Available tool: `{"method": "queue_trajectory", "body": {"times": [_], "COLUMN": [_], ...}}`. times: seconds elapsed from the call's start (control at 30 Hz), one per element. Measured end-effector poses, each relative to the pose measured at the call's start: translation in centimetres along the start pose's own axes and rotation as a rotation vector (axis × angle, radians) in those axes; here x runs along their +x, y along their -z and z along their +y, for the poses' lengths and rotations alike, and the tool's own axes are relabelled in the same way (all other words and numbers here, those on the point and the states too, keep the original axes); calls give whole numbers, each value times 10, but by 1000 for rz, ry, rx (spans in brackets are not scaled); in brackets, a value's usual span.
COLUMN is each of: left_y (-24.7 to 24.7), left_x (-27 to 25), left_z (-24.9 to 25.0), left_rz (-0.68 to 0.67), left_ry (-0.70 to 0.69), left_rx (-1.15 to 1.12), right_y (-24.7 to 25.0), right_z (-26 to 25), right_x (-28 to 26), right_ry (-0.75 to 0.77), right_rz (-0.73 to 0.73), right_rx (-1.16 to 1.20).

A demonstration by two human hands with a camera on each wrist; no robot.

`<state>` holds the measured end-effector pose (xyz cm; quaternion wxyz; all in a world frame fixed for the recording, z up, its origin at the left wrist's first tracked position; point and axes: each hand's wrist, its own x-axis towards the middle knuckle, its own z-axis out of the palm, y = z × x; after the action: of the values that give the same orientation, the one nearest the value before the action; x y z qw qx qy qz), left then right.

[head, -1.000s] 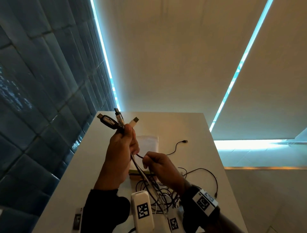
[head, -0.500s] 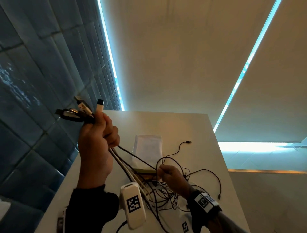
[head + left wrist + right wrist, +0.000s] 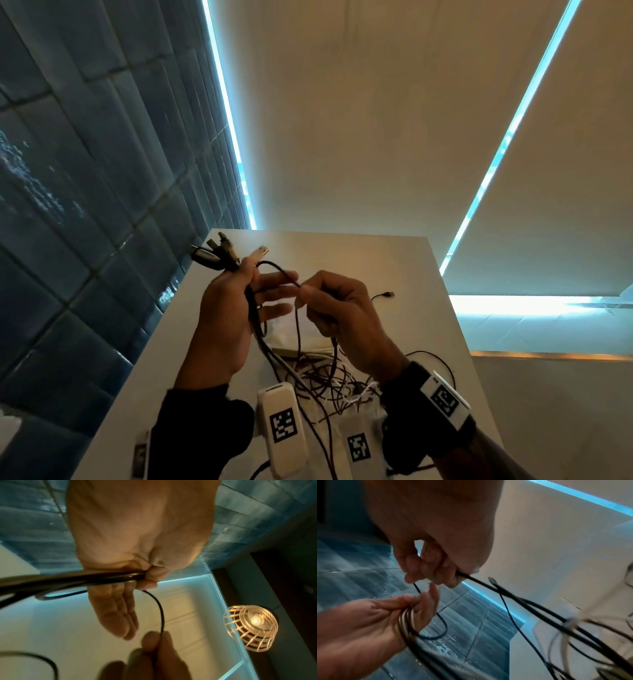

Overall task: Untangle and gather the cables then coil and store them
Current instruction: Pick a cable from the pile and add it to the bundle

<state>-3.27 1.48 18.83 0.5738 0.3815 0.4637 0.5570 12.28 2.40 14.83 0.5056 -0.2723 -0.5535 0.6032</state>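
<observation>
My left hand (image 3: 236, 301) is raised over the white table (image 3: 376, 260), its thumb clamping a bundle of cables (image 3: 255, 318) against the palm while the fingers stretch out. Several USB plugs (image 3: 222, 253) fan out above that hand. My right hand (image 3: 329, 305) pinches a thin black cable (image 3: 281, 269) that arcs over from the left hand's thumb. In the left wrist view the bundle (image 3: 72, 578) passes under the thumb and the thin cable (image 3: 159, 609) runs down to the right hand's fingertips (image 3: 154, 641). A tangle of black and white cables (image 3: 329, 380) lies on the table below both hands.
A white packet (image 3: 284, 329) lies on the table behind the hands. A loose black cable end with a plug (image 3: 387, 294) rests further right. A dark tiled wall (image 3: 85, 205) runs along the left; the table's right edge (image 3: 459, 335) drops off.
My left hand has come back down and right from its raised spot near the wall. My right hand has lifted off the tangle and now pinches the thin cable close to the left hand.
</observation>
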Motion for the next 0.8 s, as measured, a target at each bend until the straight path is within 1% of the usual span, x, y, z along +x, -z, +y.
{"method": "queue_trajectory", "body": {"times": [0.07, 0.13, 0.23, 0.3, 0.4, 0.53, 0.73, 0.8], "left_y": [1, 2, 3, 6, 13, 17, 21, 24], "left_x": [-1, -2, -1, 1, 4, 6, -1, -5], "left_z": [4, 8, 11, 11, 10, 10, 30, 37], "left_rz": [-92, -94, -99, -98, -67, -67, -64, -47], "left_ry": [21, -7, -59, -86, -117, -144, -247, -283], "left_rx": [-165, -282, -352, -352, -346, -351, -270, -235], "right_y": [-4, -2, 5, 8, 17, 29, 42, 49], "right_z": [0, 7, 20, 29, 47, 75, 103, 113], "right_x": [-4, -8, -13, -16, -20, -22, -21, -23], "right_ry": [-27, -91, -183, -219, -269, -272, -290, -304], "right_rz": [-90, -121, -144, -162, -118, -62, 28, 51], "right_rx": [-36, -67, -117, -149, -147, -297, -344, -391]}}
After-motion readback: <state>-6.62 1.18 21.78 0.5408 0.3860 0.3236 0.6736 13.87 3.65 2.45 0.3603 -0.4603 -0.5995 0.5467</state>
